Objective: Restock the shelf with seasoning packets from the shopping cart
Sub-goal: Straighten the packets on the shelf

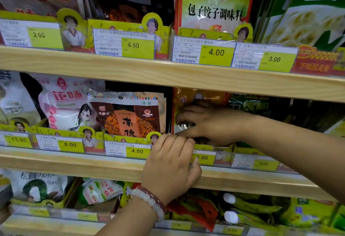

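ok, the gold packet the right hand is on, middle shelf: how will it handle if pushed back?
The gold packet is probably floppy: its glossy film looks creased above the right hand. Likely light and somewhat slippery, judging by the sheen. It stands upright behind the label strip, so it may lean or slump rather than slide.

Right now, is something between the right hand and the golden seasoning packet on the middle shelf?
Nothing visible. The right hand lies directly on the front of the golden packet. The left hand rests lower, on the price-label rail, beside it, not between them.
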